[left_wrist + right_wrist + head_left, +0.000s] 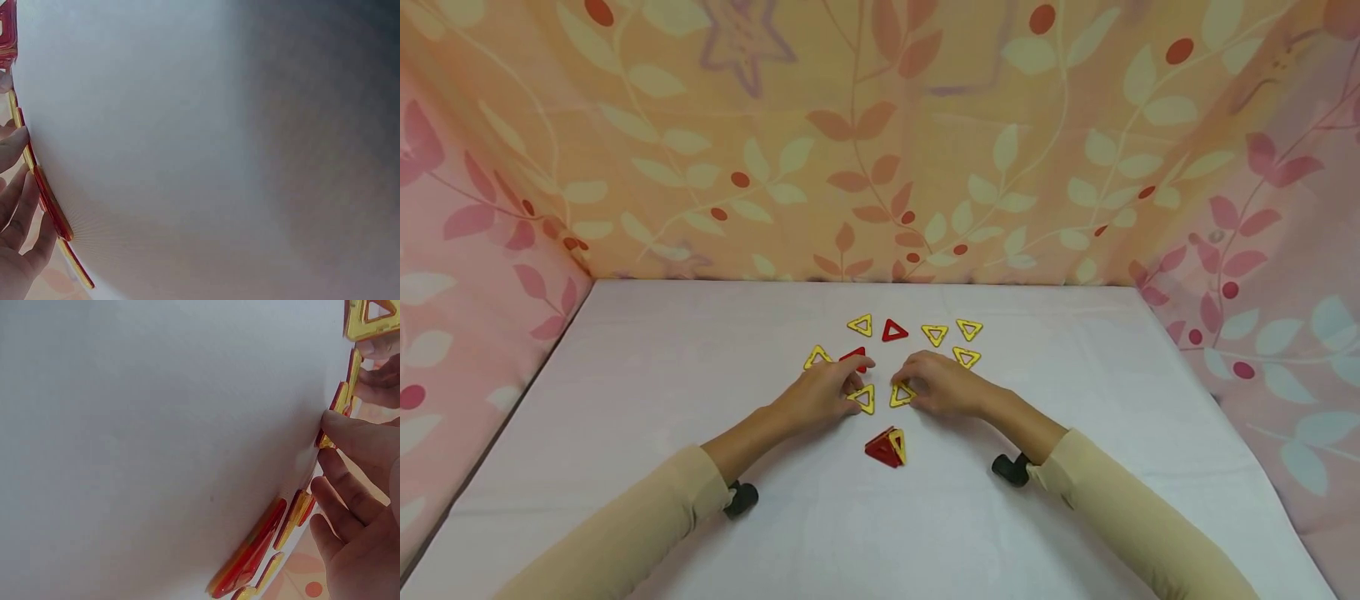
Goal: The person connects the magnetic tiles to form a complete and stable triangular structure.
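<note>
Beyond the red-and-yellow triangle stack [887, 457], our left hand [822, 392] pinches one yellow triangular tile [871, 400], our right hand [947, 385] another yellow tile [893, 396]; we should hold them lightly, facing edges parallel

Glossy, smooth plastic-looking triangles [872, 401], matt white tablecloth [647, 392], matt fabric backdrop [880, 217]

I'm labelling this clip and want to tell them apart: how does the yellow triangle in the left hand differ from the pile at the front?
The triangle is a single piece, while the pile has several, overlapping. The triangle is all yellow; the pile mixes red and yellow. The left hand pinches the triangle, whereas no hand touches the pile. Both include yellow.
</note>
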`<move>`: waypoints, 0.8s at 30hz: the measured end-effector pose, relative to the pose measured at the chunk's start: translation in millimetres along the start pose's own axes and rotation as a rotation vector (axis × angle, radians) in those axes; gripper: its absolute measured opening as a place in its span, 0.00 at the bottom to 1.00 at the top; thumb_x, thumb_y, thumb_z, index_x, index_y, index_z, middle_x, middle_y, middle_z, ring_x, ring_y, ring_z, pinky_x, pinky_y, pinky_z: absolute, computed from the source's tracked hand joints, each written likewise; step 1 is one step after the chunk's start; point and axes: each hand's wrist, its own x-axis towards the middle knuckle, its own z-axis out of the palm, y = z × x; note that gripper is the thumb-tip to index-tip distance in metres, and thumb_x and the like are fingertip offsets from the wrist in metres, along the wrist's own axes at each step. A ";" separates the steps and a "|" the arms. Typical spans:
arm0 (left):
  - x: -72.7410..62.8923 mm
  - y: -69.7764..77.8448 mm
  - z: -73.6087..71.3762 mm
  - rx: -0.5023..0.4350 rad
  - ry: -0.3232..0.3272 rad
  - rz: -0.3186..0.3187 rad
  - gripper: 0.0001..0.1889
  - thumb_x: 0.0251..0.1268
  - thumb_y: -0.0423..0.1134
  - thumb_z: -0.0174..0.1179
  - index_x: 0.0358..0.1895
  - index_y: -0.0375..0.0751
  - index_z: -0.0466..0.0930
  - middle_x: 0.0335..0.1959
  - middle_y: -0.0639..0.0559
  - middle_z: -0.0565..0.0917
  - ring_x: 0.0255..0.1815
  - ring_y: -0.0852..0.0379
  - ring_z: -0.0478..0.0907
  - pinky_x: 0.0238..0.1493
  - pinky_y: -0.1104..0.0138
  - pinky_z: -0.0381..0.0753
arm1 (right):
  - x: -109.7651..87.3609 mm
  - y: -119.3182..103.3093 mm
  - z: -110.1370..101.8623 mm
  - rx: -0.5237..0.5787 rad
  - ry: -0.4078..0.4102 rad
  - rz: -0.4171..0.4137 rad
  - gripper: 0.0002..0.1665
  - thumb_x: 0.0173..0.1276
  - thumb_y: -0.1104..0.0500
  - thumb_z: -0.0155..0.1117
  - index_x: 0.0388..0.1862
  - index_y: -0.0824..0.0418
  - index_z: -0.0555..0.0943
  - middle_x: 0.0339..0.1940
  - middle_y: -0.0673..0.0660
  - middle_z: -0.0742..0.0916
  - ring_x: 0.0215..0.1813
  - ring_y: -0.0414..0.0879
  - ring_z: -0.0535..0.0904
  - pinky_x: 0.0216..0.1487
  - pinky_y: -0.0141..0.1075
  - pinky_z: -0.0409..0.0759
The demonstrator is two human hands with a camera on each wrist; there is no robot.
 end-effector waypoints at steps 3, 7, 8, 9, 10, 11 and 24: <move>0.2 1.1 0.4 0.004 -0.004 0.008 0.32 0.53 0.32 0.75 0.64 0.41 0.74 0.37 0.55 0.84 0.40 0.59 0.80 0.47 0.65 0.80 | -3.2 -0.7 0.6 -0.006 0.008 -0.005 0.21 0.62 0.66 0.72 0.55 0.59 0.84 0.50 0.51 0.85 0.57 0.46 0.76 0.63 0.43 0.74; 0.8 2.2 0.2 0.009 -0.012 0.010 0.32 0.53 0.31 0.75 0.63 0.41 0.75 0.37 0.54 0.84 0.39 0.59 0.80 0.47 0.64 0.80 | -6.6 -1.8 1.6 -0.017 0.021 -0.002 0.20 0.62 0.65 0.73 0.54 0.60 0.85 0.50 0.51 0.86 0.56 0.46 0.77 0.62 0.43 0.74; 1.0 2.5 0.0 0.012 -0.013 0.008 0.32 0.52 0.31 0.75 0.63 0.41 0.75 0.37 0.54 0.84 0.40 0.59 0.80 0.47 0.64 0.80 | -7.2 -2.0 1.9 -0.019 0.023 0.000 0.20 0.62 0.64 0.73 0.54 0.59 0.85 0.49 0.51 0.86 0.56 0.46 0.77 0.62 0.43 0.74; 1.3 2.7 -0.2 0.012 -0.015 0.007 0.33 0.52 0.31 0.75 0.63 0.41 0.75 0.38 0.54 0.84 0.40 0.59 0.80 0.47 0.64 0.80 | -7.6 -2.2 2.1 -0.020 0.026 0.000 0.20 0.62 0.64 0.73 0.53 0.59 0.85 0.49 0.51 0.86 0.55 0.45 0.77 0.61 0.43 0.75; 1.6 2.9 -0.3 0.013 -0.018 0.006 0.33 0.52 0.32 0.76 0.64 0.41 0.75 0.38 0.54 0.84 0.40 0.59 0.80 0.47 0.64 0.80 | -8.0 -2.4 2.4 -0.020 0.028 -0.003 0.19 0.62 0.64 0.73 0.53 0.59 0.85 0.48 0.50 0.86 0.52 0.45 0.77 0.60 0.42 0.75; 1.9 2.9 -0.4 0.015 -0.021 0.005 0.33 0.52 0.32 0.76 0.64 0.41 0.74 0.38 0.54 0.84 0.40 0.59 0.80 0.47 0.65 0.80 | -8.3 -2.7 2.5 -0.018 0.030 -0.008 0.19 0.61 0.64 0.73 0.52 0.60 0.85 0.46 0.51 0.86 0.49 0.44 0.77 0.56 0.41 0.77; 6.5 1.7 1.1 0.000 -0.030 0.038 0.31 0.53 0.31 0.75 0.62 0.40 0.75 0.38 0.52 0.84 0.41 0.57 0.80 0.47 0.63 0.79 | -7.9 -1.5 5.5 0.034 0.057 -0.047 0.17 0.60 0.68 0.73 0.50 0.60 0.86 0.33 0.51 0.80 0.36 0.45 0.74 0.39 0.33 0.74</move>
